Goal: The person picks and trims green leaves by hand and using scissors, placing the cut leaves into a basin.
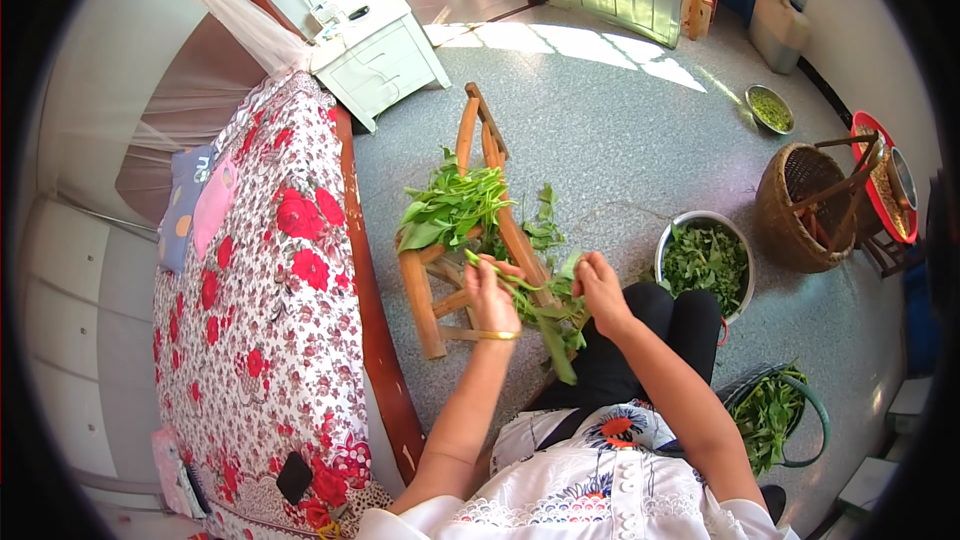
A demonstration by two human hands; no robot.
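My left hand [492, 303], with a gold bangle at the wrist, grips leafy green stems [534, 307] that trail toward my lap. Just to the right, my right hand [602, 295] has its fingertips closed on a green leaf [571, 263]. Beyond my left hand, a bunch of long-stemmed greens [457, 199] lies on a small wooden chair [519, 244]. More leaves hang by the chair's right side. A metal basin [661, 249] holding picked leaves [705, 259] stands on the floor past my right knee.
At lower right, a handled basket [819, 409] holds more greens. A wicker basket [772, 229] stands beside a red tray [905, 229] at right. Farther off is a bowl of green bits [770, 109]. A bed with a floral cover [262, 360] borders the left side.
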